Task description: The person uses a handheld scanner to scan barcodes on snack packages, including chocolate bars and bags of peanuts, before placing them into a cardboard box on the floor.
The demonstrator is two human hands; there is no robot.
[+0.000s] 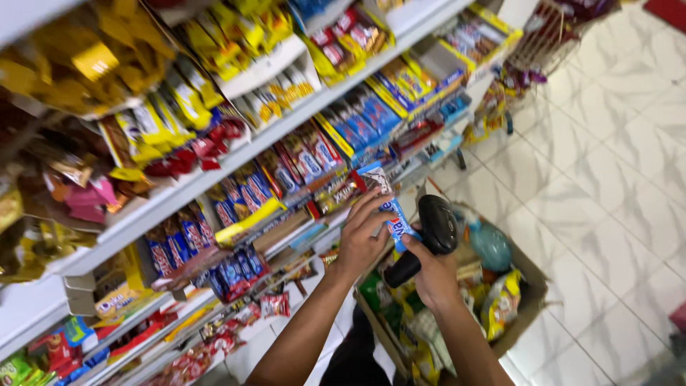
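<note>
At frame centre the left hand (361,239) grips a blue snack packet (389,207) while the right hand (432,275) clenches a black scanner (429,236) beside it (cardboard box (529,293) of goods below seems largely unscanned).

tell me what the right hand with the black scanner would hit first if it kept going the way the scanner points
Most likely the blue and white snack packet held in the left hand: the right hand aims the black handheld scanner up-left at it. Depth is unclear, but they look very close.
</note>
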